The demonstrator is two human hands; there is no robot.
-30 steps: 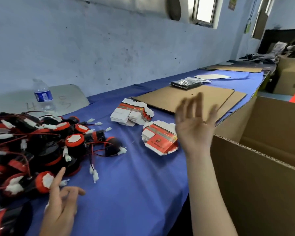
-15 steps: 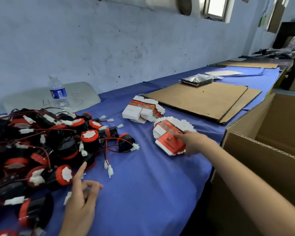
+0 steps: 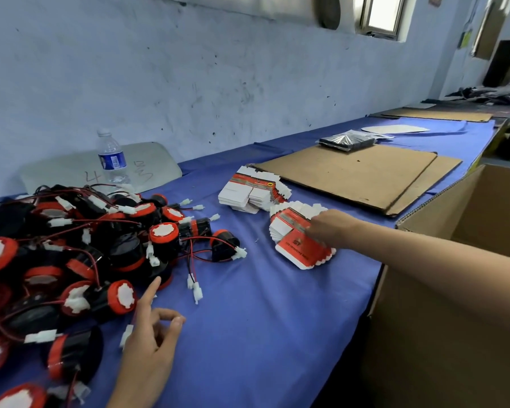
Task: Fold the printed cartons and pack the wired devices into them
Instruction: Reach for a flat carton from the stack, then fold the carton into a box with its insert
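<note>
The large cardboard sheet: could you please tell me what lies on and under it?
On the large cardboard sheet, at its far edge, lies a plastic-wrapped black bundle. Under it a second cardboard sheet sticks out rightward, over the blue cloth; anything else beneath is covered.

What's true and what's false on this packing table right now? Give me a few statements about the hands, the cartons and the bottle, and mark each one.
1. The right hand is on the nearer stack of cartons. True.
2. The left hand holds a wired device. False: it holds nothing and sits beside the pile of wired devices.
3. The water bottle lies on its side. False: it stands upright near the wall.
4. A second stack of cartons lies farther back on the blue cloth. True.
</note>
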